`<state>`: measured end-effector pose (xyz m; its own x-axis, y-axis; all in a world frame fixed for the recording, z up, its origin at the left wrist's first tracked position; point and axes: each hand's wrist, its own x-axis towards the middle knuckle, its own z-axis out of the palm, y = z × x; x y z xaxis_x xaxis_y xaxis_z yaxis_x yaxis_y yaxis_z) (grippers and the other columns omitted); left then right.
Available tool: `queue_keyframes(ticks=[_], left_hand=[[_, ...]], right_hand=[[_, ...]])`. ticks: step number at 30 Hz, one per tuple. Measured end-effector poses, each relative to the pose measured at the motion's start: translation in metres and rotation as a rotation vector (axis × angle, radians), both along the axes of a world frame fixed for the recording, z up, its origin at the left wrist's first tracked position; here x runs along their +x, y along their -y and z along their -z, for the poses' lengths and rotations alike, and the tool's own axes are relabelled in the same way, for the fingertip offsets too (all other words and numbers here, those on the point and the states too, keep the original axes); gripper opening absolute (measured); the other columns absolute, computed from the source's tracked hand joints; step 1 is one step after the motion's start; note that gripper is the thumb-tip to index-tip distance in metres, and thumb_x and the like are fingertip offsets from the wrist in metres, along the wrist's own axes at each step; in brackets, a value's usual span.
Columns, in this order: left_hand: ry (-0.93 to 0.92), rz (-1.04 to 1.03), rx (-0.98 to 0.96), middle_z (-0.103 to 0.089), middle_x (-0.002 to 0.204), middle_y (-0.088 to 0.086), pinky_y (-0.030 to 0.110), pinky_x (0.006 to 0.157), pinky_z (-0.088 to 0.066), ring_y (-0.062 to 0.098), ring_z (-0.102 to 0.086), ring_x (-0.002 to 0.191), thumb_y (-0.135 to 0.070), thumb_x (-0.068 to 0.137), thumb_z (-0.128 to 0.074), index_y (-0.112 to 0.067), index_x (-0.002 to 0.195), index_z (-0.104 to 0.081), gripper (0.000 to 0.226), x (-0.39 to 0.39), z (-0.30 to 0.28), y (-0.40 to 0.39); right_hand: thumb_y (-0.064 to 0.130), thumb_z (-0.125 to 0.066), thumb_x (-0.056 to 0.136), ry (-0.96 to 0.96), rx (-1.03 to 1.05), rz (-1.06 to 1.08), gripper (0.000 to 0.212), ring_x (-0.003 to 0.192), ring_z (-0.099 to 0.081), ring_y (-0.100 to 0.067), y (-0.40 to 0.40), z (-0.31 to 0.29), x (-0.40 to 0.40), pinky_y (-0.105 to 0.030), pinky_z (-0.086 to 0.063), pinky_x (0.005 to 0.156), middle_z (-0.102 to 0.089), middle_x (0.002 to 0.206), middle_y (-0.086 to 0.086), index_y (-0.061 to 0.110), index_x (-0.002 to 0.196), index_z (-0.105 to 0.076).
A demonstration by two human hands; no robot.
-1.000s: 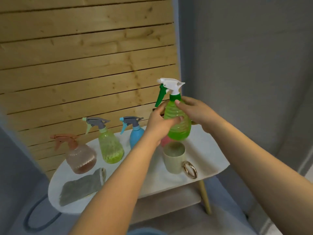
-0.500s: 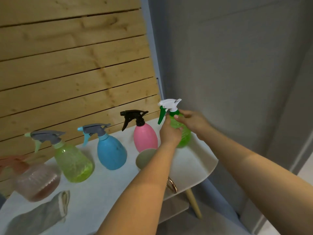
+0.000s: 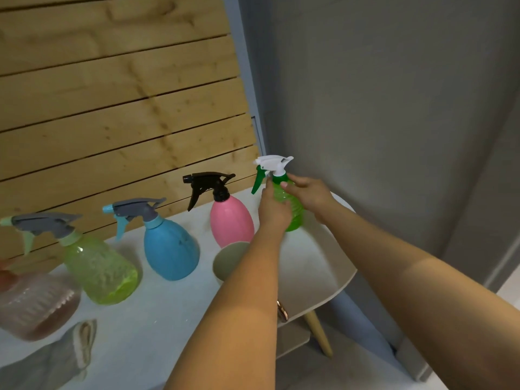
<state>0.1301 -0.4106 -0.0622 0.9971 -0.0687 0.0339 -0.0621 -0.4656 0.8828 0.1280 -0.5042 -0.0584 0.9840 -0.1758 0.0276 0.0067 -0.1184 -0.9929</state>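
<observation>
A bright green spray bottle (image 3: 294,212) with a white head and green trigger stands upright at the far right end of the white table (image 3: 315,263). My left hand (image 3: 274,211) wraps around its body from the front. My right hand (image 3: 308,192) grips its shoulder just below the neck, thumb on the green collar. To its left stand a pink bottle (image 3: 230,220) with a black trigger, a blue bottle (image 3: 168,249) and a yellow-green bottle (image 3: 98,271), both with grey triggers.
A beige mug (image 3: 228,260) with a gold handle sits partly hidden under my left forearm. A clear pinkish bottle (image 3: 33,308) and a grey cloth (image 3: 50,361) lie at the left. Wooden slats back the table; a grey wall stands on the right.
The green bottle has gone from held above the mug down to the table's far right end, beside the pink bottle. Both hands still hold it. The view has shifted right and closer.
</observation>
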Motion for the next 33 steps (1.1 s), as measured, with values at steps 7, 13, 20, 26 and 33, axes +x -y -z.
queue_keyframes(ticks=[7, 13, 20, 26, 33], left_hand=[[-0.068, -0.053, 0.125, -0.058, 0.125, 0.012, 0.032, 0.085, -0.042, 0.031, -0.055, 0.115, -0.020, 0.097, -0.043, -0.006, 0.129, -0.048, 0.035, -0.021, -0.007, -0.003], [0.092, -0.012, 0.184, -0.062, 0.117, 0.016, 0.024, 0.072, -0.033, 0.029, -0.058, 0.107, -0.003, 0.094, -0.044, -0.005, 0.108, -0.062, 0.022, -0.078, -0.039, -0.028], [0.123, -0.052, 0.241, -0.054, 0.110, 0.008, 0.023, 0.082, -0.038, 0.023, -0.052, 0.100, 0.002, 0.090, -0.046, -0.009, 0.119, -0.060, 0.034, -0.123, -0.036, -0.091], [0.192, -0.083, 0.275, -0.052, 0.134, 0.012, 0.023, 0.097, -0.034, 0.027, -0.049, 0.123, 0.000, 0.092, -0.042, -0.007, 0.127, -0.058, 0.040, -0.141, -0.020, -0.126], [0.215, -0.144, 0.246, -0.052, 0.133, 0.007, 0.020, 0.096, -0.032, 0.021, -0.048, 0.122, 0.000, 0.091, -0.043, -0.013, 0.126, -0.058, 0.040, -0.153, -0.012, -0.162]], right_hand=[[0.029, -0.051, 0.095, -0.050, -0.237, 0.050, 0.048, 0.129, -0.045, -0.021, -0.008, 0.002, -0.017, -0.035, -0.035, 0.108, -0.049, 0.141, -0.003, 0.024, 0.142, -0.041], [0.023, -0.053, 0.094, -0.101, -0.201, 0.091, 0.033, 0.119, -0.053, -0.023, -0.028, -0.001, -0.065, -0.031, -0.039, 0.100, -0.059, 0.128, -0.008, 0.009, 0.122, -0.062], [0.032, -0.052, 0.093, -0.266, -0.361, -0.014, 0.045, 0.075, -0.046, -0.020, -0.067, 0.001, -0.126, -0.029, -0.035, 0.067, -0.058, 0.085, -0.028, -0.011, 0.084, -0.062], [0.051, -0.041, 0.094, -0.358, -0.611, -0.065, 0.062, 0.050, -0.045, -0.016, -0.091, 0.011, -0.145, -0.027, -0.032, 0.049, -0.043, 0.048, -0.001, 0.012, 0.047, -0.037], [0.047, -0.036, 0.097, -0.418, -0.736, -0.094, 0.040, 0.108, -0.054, -0.032, -0.121, 0.010, -0.155, -0.034, -0.041, 0.083, -0.062, 0.113, -0.011, 0.013, 0.097, -0.058]])
